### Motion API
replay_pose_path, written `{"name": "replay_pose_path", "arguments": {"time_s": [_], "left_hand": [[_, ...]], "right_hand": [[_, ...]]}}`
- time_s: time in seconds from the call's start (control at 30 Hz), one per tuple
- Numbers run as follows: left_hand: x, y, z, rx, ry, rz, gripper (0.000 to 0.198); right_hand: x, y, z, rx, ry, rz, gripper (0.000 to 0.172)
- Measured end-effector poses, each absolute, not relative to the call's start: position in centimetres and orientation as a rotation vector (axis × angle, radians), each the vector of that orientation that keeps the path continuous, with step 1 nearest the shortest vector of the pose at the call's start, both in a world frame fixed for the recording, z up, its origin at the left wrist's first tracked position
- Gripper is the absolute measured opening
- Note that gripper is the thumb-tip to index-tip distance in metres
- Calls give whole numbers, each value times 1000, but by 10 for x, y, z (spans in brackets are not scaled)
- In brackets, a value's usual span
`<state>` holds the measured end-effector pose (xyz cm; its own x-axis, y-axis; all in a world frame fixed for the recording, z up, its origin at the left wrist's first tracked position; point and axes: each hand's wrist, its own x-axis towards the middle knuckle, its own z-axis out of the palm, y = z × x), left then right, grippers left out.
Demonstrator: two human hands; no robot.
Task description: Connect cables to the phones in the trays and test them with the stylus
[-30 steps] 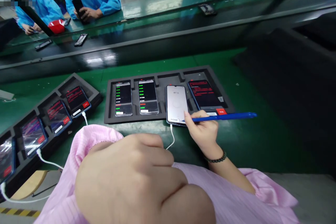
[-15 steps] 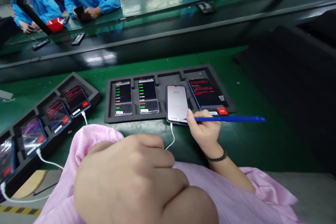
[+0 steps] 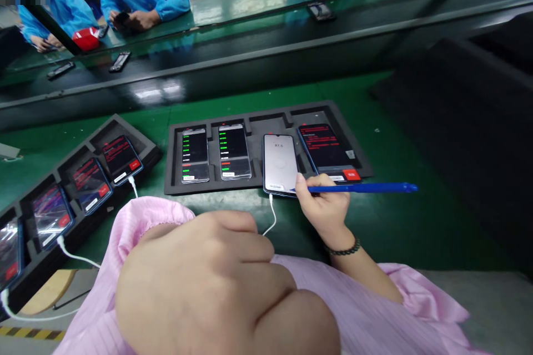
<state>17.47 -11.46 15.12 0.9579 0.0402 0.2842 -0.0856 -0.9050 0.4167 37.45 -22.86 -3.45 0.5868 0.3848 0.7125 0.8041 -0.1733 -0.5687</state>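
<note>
Green worktop (image 3: 416,227) lies beyond a curled left hand (image 3: 200,283), whose contents I cannot tell, while the right hand (image 3: 327,203) pinches a blue pen (image 3: 378,187) over the lit phone (image 3: 280,161), probably slick, fragile and best held by its edges, resting on the dark tray (image 3: 267,125).

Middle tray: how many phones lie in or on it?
4, left to right: the left-end phone, the second phone, the bright phone at the tip of the pen, and the right-end phone, partly behind the right hand. No others seem hidden.
</note>
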Motion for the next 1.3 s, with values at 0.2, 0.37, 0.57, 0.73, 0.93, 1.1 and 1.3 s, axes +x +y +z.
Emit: {"name": "replay_pose_path", "arguments": {"time_s": [0.2,0.37,0.57,0.73,0.93,1.1,1.3], "left_hand": [[184,-115,159,2711,-130,424,44],[193,-112,163,2716,-281,411,51],[193,-111,162,2716,-280,419,55],[189,-116,163,2726,-211,449,55],[189,-117,162,2732,-200,457,55],[190,-116,162,2738,-196,450,55],[191,-113,161,2723,-223,440,52]], "right_hand": [[377,-230,-37,-1695,-889,-551,31],[377,-227,-34,-1676,-904,-554,30],[377,-229,-36,-1789,-942,-516,33],[377,-230,-38,-1811,-921,-485,35],[376,-227,-34,-1788,-950,-492,34],[376,-227,-34,-1790,-968,-489,33],[376,-227,-33,-1814,-968,-495,35]]}}
